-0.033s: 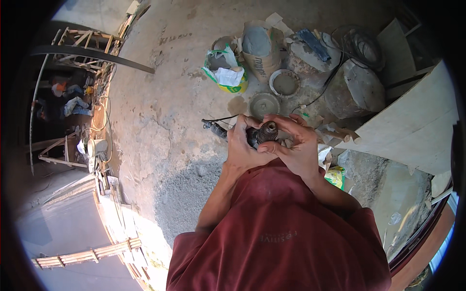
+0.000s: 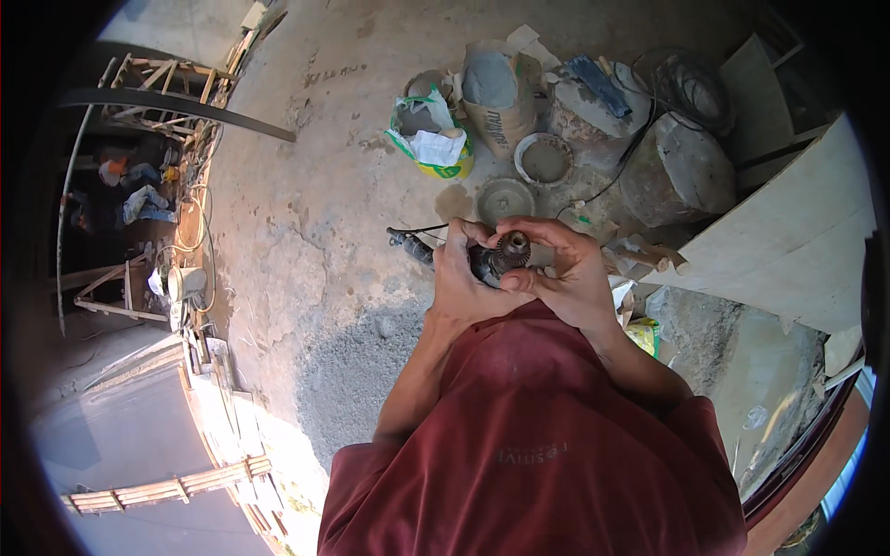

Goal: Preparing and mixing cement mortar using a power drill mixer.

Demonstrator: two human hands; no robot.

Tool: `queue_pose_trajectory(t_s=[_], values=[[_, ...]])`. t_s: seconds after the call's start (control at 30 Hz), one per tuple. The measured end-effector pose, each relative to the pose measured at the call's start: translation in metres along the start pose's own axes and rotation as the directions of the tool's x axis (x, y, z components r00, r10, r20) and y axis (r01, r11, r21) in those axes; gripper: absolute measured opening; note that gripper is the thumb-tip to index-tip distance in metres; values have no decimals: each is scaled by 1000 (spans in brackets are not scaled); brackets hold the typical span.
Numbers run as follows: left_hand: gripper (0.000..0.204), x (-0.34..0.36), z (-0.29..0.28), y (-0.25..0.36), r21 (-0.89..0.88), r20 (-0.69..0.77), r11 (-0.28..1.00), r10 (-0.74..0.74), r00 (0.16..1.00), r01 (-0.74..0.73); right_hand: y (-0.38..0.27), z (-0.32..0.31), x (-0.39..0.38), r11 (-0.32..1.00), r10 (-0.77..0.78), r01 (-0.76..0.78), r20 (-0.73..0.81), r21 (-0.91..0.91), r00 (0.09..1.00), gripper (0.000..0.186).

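Held close in front of my dark red shirt is a power drill (image 2: 480, 263), its toothed metal chuck (image 2: 514, 248) pointing up toward me. My left hand (image 2: 456, 283) wraps round the dark drill body. The drill's grip (image 2: 412, 246) sticks out to the left beyond that hand, with a black cord by it. My right hand (image 2: 577, 278) is closed about the chuck, thumb on the near side and fingers on the far side. Part of the drill body is hidden by my hands.
Beyond my hands stand a round basin (image 2: 505, 202), a bucket (image 2: 544, 159), an opened paper sack of grey powder (image 2: 501, 116) and a green-white bag (image 2: 445, 165). A pale board (image 2: 779, 232) leans at right. Grey gravel (image 2: 357, 380) lies left. People (image 2: 139, 190) are at far left.
The fingers of my right hand have shifted slightly left around the chuck. My left hand keeps its hold on the drill, and the surroundings look the same.
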State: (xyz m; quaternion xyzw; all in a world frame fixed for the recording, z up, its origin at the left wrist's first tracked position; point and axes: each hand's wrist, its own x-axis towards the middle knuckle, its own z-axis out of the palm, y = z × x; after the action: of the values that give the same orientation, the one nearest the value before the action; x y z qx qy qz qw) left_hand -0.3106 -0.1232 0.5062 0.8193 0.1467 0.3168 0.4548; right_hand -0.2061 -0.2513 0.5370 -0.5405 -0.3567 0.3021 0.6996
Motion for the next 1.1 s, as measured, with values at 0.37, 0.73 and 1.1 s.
queue_pose_trajectory(t_s=[0.37, 0.73, 1.1], values=[[77, 7, 5, -3, -34, -15, 998, -47, 999, 46, 1, 4, -2, 965, -47, 16, -112, -261, 993, 47], [75, 13, -8, -6, -119, 13, 992, -52, 999, 53, 1, 15, 10, 918, -243, 178, -146, -354, 959, 48], [42, 87, -78, -48, -737, -210, 670, -356, 911, 91, 119, -95, -11, 794, 571, -601, -450, 91, 687, 49]])
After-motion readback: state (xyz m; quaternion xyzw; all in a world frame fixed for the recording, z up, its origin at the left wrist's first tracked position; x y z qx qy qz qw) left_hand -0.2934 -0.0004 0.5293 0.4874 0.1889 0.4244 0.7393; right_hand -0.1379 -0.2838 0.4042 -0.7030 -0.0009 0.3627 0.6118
